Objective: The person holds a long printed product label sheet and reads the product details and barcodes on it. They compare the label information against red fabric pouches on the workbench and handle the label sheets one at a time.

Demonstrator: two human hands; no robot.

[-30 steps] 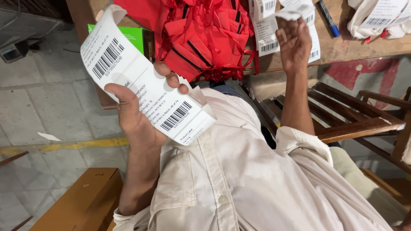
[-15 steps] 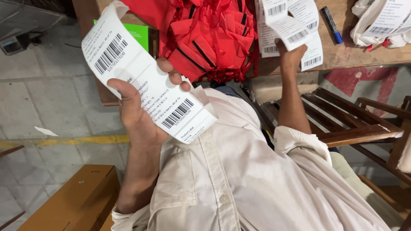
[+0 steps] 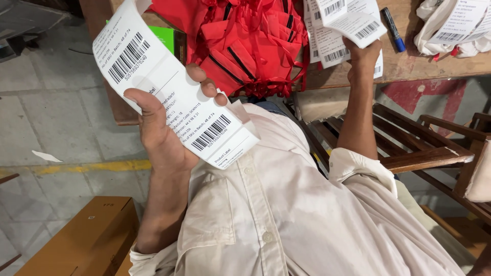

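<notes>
Left hand fingers clamp label strip; right hand fingers pinch labels over desk. Best: keep strip taut, unfolded.

Label strip left of garment pile; pile on table; marker right.

The long white strip of barcode labels runs off the top edge at 12 o'clock — its end unseen. The red fabric bags are cropped there too; the right hand's fingers hide behind white label sheets.
</notes>
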